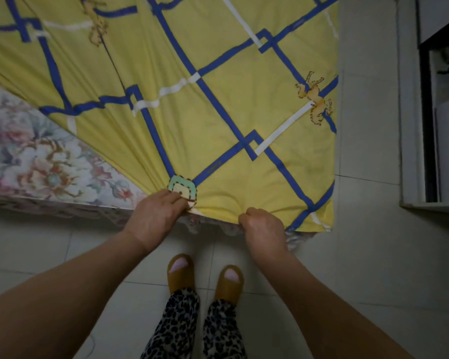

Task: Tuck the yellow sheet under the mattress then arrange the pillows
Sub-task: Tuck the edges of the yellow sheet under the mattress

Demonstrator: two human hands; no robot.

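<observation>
The yellow sheet (218,104), crossed by blue and white bands, covers most of the bed. It is pulled tight toward the near edge, with folds fanning out from my hands. The floral mattress (36,156) lies bare at the left, where the sheet does not reach. My left hand (156,216) pinches the sheet's edge at the bed's near side, beside a green patch. My right hand (265,226) is fisted around the same edge a little further right. No pillows are in view.
Pale tiled floor (368,255) runs along the near and right sides of the bed. A white cabinet (410,125) with a dark opening stands at the right. My feet in brown slippers (205,278) are on the floor just below my hands.
</observation>
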